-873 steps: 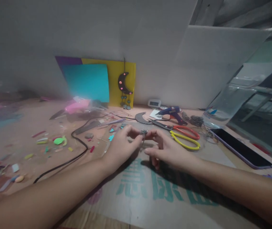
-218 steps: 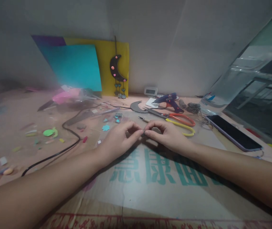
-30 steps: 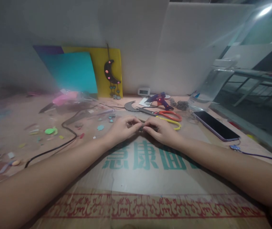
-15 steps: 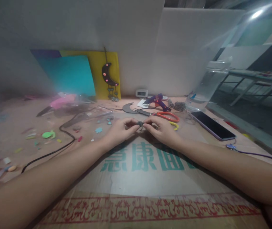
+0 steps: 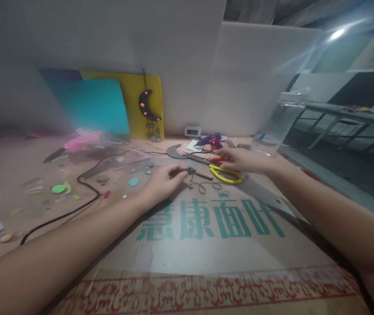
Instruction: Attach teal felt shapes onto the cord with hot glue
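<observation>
My left hand (image 5: pixel 164 183) pinches a small dark grey knotted cord (image 5: pixel 191 169) between thumb and fingertips. Thin loose ends of the cord curl on the table to its right, beside a short brownish stick-like piece (image 5: pixel 203 175). My right hand (image 5: pixel 241 159) has its fingers closed round the red handle of a pair of scissors (image 5: pixel 228 176). The yellow handle lies below those fingers, and the blades point left. Past the blades lies a grey crescent cutout (image 5: pixel 175 151). A purple glue gun (image 5: pixel 210 141) with a red light lies just behind my right hand.
A decorated crescent hanging (image 5: pixel 147 106) leans against a yellow sheet (image 5: pixel 131 105) at the back. A small white digital display (image 5: pixel 192 131) stands by the wall. Coloured scraps and a black cable (image 5: pixel 65 213) lie on the left. A clear plastic container (image 5: pixel 284 120) stands at back right.
My right hand has let go of the cord and moved right onto the scissors, whose yellow handle now shows more fully. The left hand keeps the cord. My right arm now covers the phone.
</observation>
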Tool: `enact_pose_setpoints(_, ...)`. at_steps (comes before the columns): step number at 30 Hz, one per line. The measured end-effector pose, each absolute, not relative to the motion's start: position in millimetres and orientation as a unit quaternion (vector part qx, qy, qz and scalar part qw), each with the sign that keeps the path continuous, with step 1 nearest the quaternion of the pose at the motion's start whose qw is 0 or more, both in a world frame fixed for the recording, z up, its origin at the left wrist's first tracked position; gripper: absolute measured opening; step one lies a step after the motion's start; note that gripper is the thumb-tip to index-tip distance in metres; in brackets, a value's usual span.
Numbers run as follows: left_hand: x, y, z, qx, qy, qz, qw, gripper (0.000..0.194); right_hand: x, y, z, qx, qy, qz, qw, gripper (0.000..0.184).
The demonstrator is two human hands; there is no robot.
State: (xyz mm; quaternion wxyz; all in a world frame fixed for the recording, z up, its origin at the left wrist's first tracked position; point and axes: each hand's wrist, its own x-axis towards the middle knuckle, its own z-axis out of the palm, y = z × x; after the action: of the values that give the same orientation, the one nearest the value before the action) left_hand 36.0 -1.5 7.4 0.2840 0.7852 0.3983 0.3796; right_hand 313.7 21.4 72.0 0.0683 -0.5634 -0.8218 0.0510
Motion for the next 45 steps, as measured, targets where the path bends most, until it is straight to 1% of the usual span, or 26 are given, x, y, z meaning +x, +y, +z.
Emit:
enact_pose_setpoints(1,36.1,-2.2,8.4,0.785,0.402,0.379,0.281,0.023,316.4,25.6,65.0,-0.567,-0.820,0.052,0.053,0.044)
enact_pose_setpoints(3,36.6,-4.2,11.0,0.783,0.406,0.383,0.275,0.022,318.4,32.2,51.9,-0.567,-0.821,0.041,0.049,0.049)
enact_pose_setpoints(8,36.5,-8.6,15.4,0.774,0.414,0.412,0.244,0.016,311.2,35.9,34.8,-0.558,-0.826,0.024,0.083,0.062)
enact_pose_setpoints(10,35.6,-9.6,16.0,0.775,0.416,0.422,0.220,0.014,308.5,34.4,33.2,-0.551,-0.829,0.018,0.093,0.060)
enact_pose_setpoints(13,33.9,-9.5,16.0,0.773,0.412,0.439,0.200,0.014,307.7,32.4,34.7,-0.565,-0.817,0.011,0.114,0.051)
enact_pose_setpoints(16,32.3,-7.2,14.3,0.764,0.407,0.452,0.215,0.014,307.5,30.6,38.7,-0.583,-0.788,0.009,0.198,0.041)
enact_pose_setpoints(19,30.9,-3.6,10.7,0.751,0.397,0.464,0.250,0.013,303.3,27.1,39.9,-0.563,-0.769,0.030,0.301,0.045)
enact_pose_setpoints(21,30.2,-1.6,8.3,0.745,0.392,0.473,0.260,0.012,298.5,23.6,37.2,-0.537,-0.770,0.043,0.343,0.048)
enact_pose_setpoints(23,30.0,-0.7,6.7,0.743,0.384,0.483,0.260,0.011,294.3,20.1,32.1,-0.504,-0.783,0.044,0.363,0.042)
enact_pose_setpoints(25,30.4,-1.2,6.3,0.744,0.375,0.490,0.257,0.012,292.7,18.2,26.1,-0.476,-0.800,0.032,0.363,0.034)
enact_pose_setpoints(26,30.6,-1.8,6.6,0.744,0.371,0.493,0.254,0.012,293.1,18.1,23.2,-0.460,-0.812,0.021,0.359,0.033)
enact_pose_setpoints(31,32.3,-5.7,10.1,0.740,0.376,0.498,0.249,0.013,299.1,19.7,15.0,-0.382,-0.863,-0.033,0.330,0.045)
enact_pose_setpoints(35,32.3,-7.3,11.9,0.740,0.372,0.492,0.269,0.015,296.2,14.6,17.5,-0.383,-0.876,-0.050,0.287,0.045)
enact_pose_setpoints(39,31.2,-7.9,11.8,0.752,0.351,0.481,0.283,0.014,291.4,9.9,21.0,-0.371,-0.888,-0.061,0.265,0.049)
enact_pose_setpoints(45,32.0,-10.1,13.0,0.755,0.338,0.478,0.294,0.014,291.3,9.0,21.0,-0.365,-0.886,-0.049,0.281,0.048)
